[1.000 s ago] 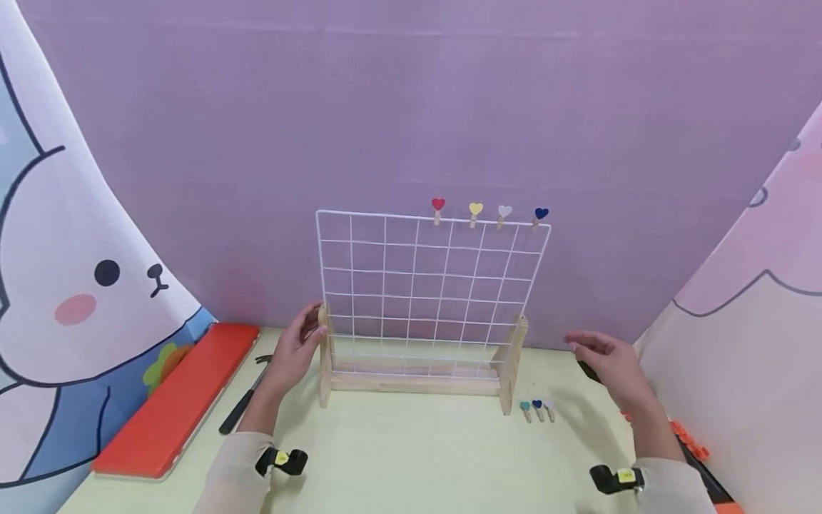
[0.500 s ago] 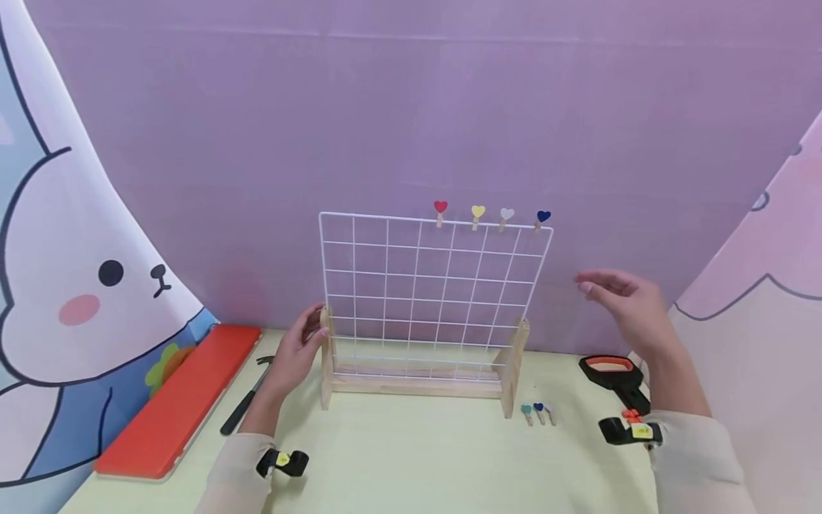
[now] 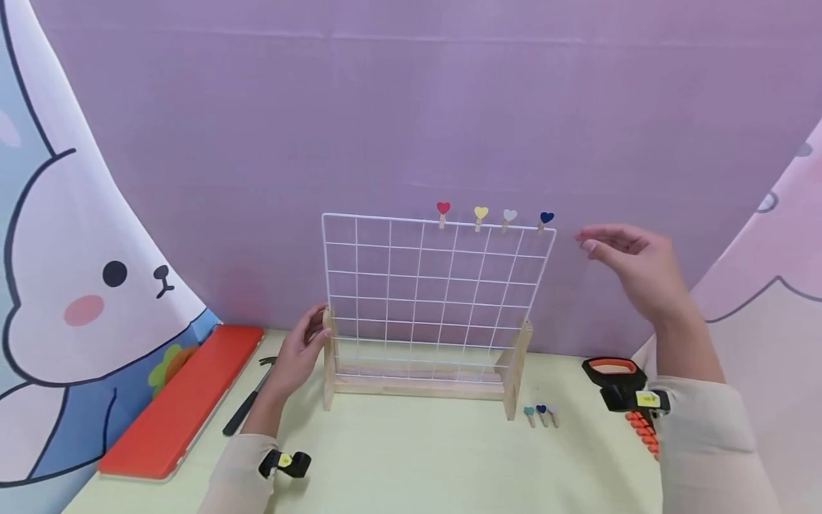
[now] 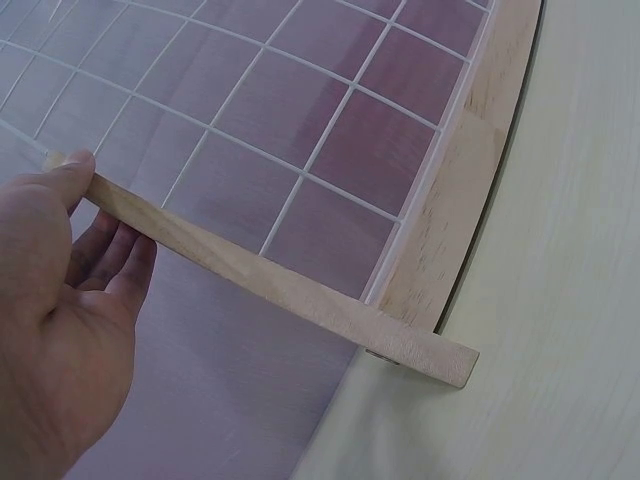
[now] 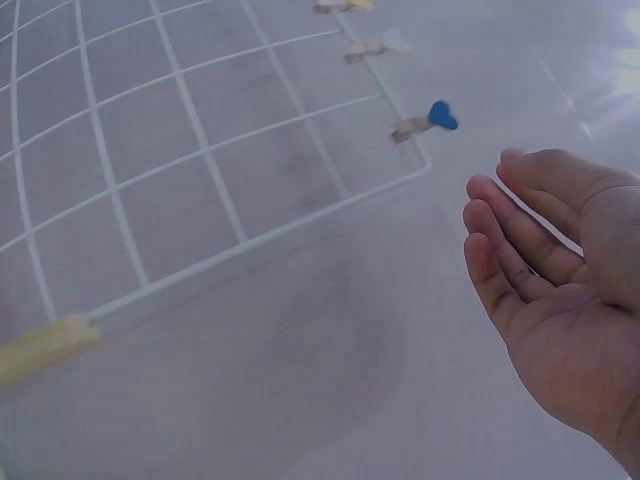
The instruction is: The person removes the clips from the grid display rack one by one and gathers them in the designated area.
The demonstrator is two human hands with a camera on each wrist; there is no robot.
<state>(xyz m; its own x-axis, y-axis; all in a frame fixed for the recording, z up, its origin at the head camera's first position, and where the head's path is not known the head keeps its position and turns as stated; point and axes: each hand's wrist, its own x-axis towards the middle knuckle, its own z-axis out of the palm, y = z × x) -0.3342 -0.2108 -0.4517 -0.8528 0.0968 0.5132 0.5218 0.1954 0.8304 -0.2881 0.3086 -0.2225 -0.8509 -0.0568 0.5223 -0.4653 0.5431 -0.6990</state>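
A white wire grid (image 3: 385,218) stands upright in a wooden stand (image 3: 417,389). Thumb and fingers of my left hand (image 3: 300,353) grip the top of the stand's left wooden post (image 4: 250,270). Along the grid's top wire sit heart clothespins: red (image 3: 443,208), yellow (image 3: 481,213), white (image 3: 510,215) and, closest to the right corner, dark blue (image 3: 546,218). My right hand (image 3: 638,275) is raised just right of that corner, its fingers relaxed and holding nothing; in the right wrist view the blue heart clothespin (image 5: 443,115) is a short way beyond the fingertips.
Three more heart clothespins, teal (image 3: 529,412), dark blue (image 3: 542,411) and pale (image 3: 554,417), lie right of the stand. A hammer (image 3: 240,414) and a long red case (image 3: 180,407) lie at left. At right are a black-and-orange handle (image 3: 587,368) and orange pieces (image 3: 642,432).
My right hand has risen from low over the table's right side to the height of the grid's top corner, uncovering the black-and-orange handle. My left hand keeps its grip on the post.
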